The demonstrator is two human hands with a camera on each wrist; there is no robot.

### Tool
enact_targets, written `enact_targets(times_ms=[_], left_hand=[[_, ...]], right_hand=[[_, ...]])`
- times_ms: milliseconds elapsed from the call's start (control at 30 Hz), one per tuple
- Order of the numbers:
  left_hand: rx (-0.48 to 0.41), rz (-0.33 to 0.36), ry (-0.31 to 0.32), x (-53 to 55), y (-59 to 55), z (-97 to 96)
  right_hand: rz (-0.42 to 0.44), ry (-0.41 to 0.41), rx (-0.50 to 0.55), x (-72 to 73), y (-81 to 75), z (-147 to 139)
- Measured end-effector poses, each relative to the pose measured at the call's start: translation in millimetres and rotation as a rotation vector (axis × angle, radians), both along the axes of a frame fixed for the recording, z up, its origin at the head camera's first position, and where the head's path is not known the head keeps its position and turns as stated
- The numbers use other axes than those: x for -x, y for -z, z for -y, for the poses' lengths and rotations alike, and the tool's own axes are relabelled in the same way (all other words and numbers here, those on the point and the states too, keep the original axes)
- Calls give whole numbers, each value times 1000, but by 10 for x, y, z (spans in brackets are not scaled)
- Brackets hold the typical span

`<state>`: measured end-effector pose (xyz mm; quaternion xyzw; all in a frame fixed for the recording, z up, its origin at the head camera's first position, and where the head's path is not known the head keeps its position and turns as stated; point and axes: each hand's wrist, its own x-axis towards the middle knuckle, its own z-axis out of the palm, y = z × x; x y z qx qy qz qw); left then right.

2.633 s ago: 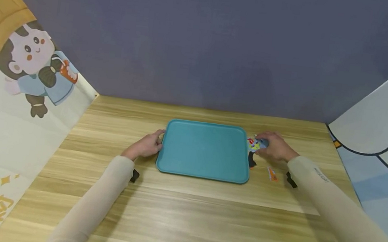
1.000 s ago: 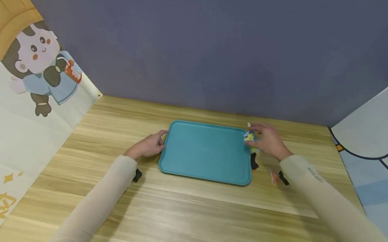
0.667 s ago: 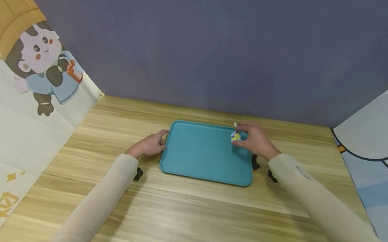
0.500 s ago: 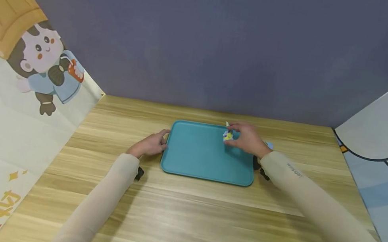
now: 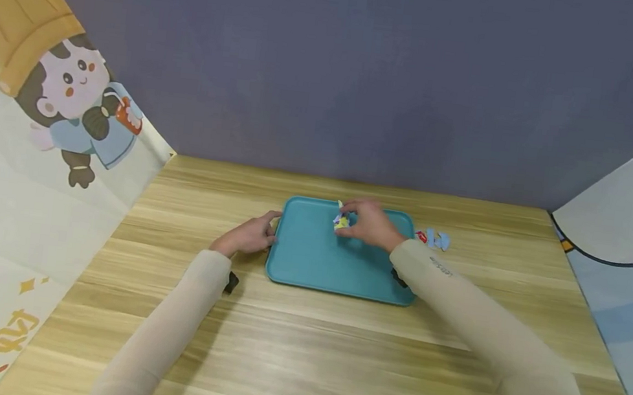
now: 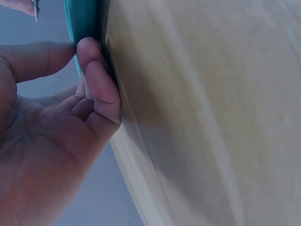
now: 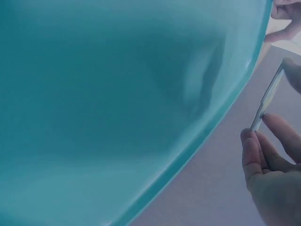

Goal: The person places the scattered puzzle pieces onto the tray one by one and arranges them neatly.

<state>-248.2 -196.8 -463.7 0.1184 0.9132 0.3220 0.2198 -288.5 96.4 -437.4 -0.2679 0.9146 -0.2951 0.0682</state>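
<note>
My left hand (image 5: 248, 234) grips the left rim of a teal tray (image 5: 342, 282). In the left wrist view its thumb lies on the tray's rim (image 6: 70, 19) and the curled fingers press from below. Over the tray's back middle, my right hand (image 5: 371, 223) pinches a small, flat puzzle piece (image 5: 341, 220) printed in yellow and purple. The right wrist view shows this thin piece (image 7: 269, 98) edge-on between thumb and fingertips, raised above the tray. No other piece shows on the visible part of the tray.
Beyond the tray's right edge lie light-blue puzzle pieces (image 5: 437, 239) and a red-printed one (image 5: 421, 236) on the wooden table (image 5: 299, 352). My right sleeve (image 5: 474, 307) covers the table beside them. A dark wall (image 5: 329, 82) stands behind.
From the group of pieces at the right, my right hand has lifted one and carried it left across the tray. My left hand has stayed at the rim.
</note>
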Motion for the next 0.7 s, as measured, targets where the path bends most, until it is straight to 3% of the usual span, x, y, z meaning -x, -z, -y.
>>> enact_targets(times_ms=[300, 467, 700], left_hand=[[-20, 14, 2, 20, 29, -12], [-9, 13, -3, 26, 19, 22], [-2, 10, 16, 61, 25, 21]], right_hand=[[78, -9, -62, 27, 108, 287], [53, -50, -113, 25, 144, 452], [21, -47, -119, 43, 250, 647]])
